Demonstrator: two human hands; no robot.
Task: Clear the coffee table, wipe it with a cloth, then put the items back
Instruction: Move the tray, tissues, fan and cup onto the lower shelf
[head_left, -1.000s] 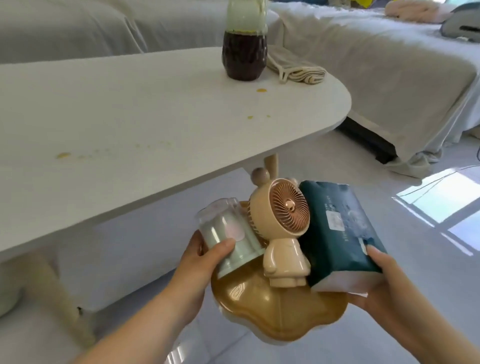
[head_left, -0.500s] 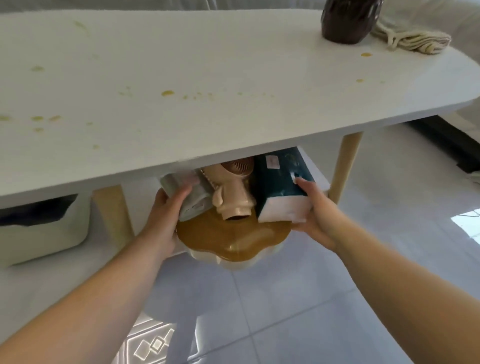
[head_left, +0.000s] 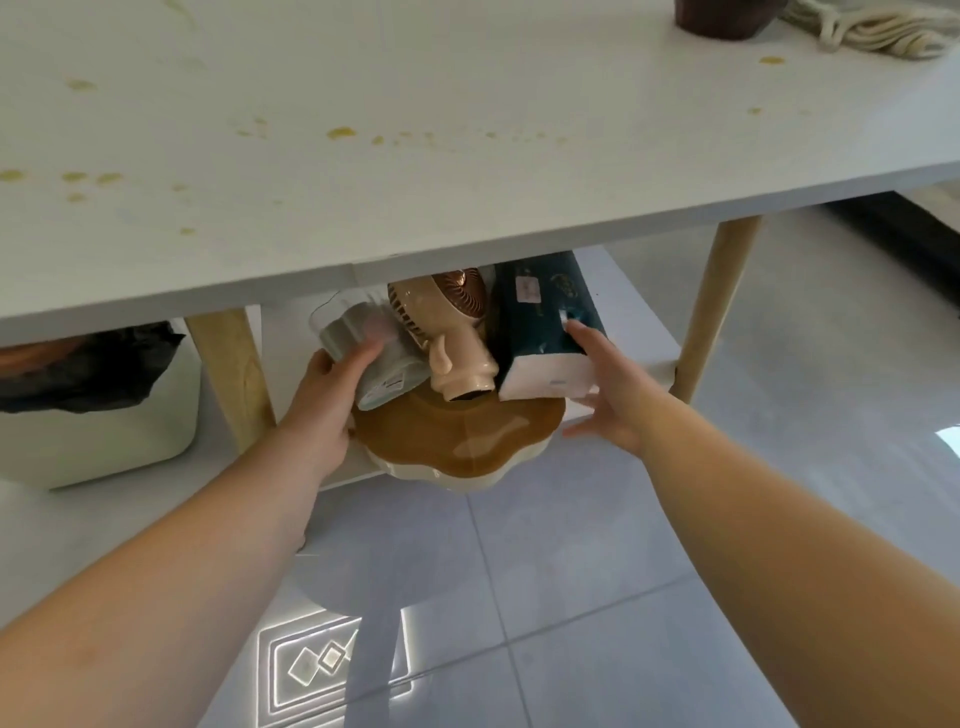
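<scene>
We had the tray (head_left: 457, 447) on the shelf (head_left: 634, 306) under the table (head_left: 467, 130), our left hand (head_left: 332, 395) gripping the cup (head_left: 363, 348), right hand (head_left: 602, 395) spread against the tissues (head_left: 545, 322). Jar (head_left: 722, 21), cloth (head_left: 872, 31) and stains (head_left: 340, 132) remained on top; wiping wasn't started.

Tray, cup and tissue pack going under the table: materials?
Tray: looks like glossy brown plastic with a cream rim; it shows glare. Cup: clear, glass or plastic, can't tell. Tissue pack: soft printed plastic film, dark teal, white at its end.
</scene>
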